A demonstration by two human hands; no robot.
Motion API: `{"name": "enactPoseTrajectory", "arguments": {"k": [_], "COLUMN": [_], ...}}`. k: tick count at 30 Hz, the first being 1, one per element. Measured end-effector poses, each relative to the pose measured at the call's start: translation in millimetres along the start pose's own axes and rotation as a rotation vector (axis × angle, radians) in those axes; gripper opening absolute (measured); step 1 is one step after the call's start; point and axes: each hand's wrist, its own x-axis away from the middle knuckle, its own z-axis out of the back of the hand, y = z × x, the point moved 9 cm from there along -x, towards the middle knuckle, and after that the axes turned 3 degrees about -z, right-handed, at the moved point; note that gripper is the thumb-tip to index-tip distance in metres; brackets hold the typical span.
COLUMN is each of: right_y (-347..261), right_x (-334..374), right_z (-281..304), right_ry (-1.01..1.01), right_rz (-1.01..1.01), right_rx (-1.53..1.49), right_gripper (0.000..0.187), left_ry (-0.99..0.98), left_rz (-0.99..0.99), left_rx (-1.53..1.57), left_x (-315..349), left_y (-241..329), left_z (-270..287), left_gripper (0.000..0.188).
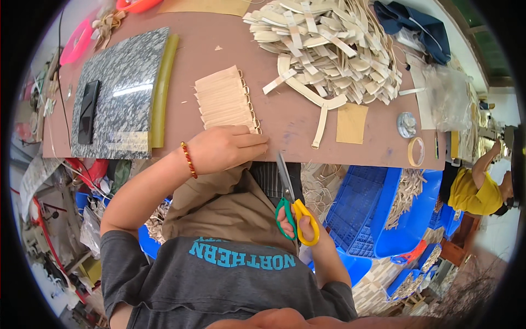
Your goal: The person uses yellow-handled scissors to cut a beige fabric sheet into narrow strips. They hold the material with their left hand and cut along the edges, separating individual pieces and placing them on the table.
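Note:
A row of beige fabric strips (222, 98) lies side by side on the brown table, with small loops along its right edge. My left hand (233, 148) rests over the near end of this row, its fingers stretched out toward the right; what lies under the palm is hidden. A red and gold bead bracelet (189, 159) is on that wrist. In front of the table edge, over my lap, my right hand (304, 222) is closed through the handles of a pair of scissors (287, 183), one handle green and one yellow. The blades point up toward the table edge.
A large heap of cream strap pieces (339, 49) covers the far right, one forked piece (318, 101) lying before it. Nearby are a tan square (352, 123) and a tape roll (416, 152). A speckled slab (123, 82) bears a phone (89, 112). Blue crates (359, 208) stand below right; a person (475, 189) sits beyond.

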Motion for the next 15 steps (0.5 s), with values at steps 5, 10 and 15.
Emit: {"name": "enactPoseTrajectory", "arguments": {"k": [5, 10, 15], "right_y": [9, 25, 25], "right_x": [1, -5, -11], "right_z": [-14, -26, -36], "right_ry": [-0.174, -0.263, -0.281], "right_rz": [-0.091, -0.143, -0.111], "right_rx": [-0.115, -0.268, -0.360], "right_gripper": [0.081, 0.086, 0.084], "left_ry": [0.123, 0.129, 0.152], "left_rz": [-0.067, -0.069, -0.070], "left_rx": [-0.074, -0.077, -0.127], "left_x": [9, 6, 6], "left_y": [3, 4, 2], "left_z": [0, 0, -4], "left_gripper": [0.030, 0.029, 0.030]}}
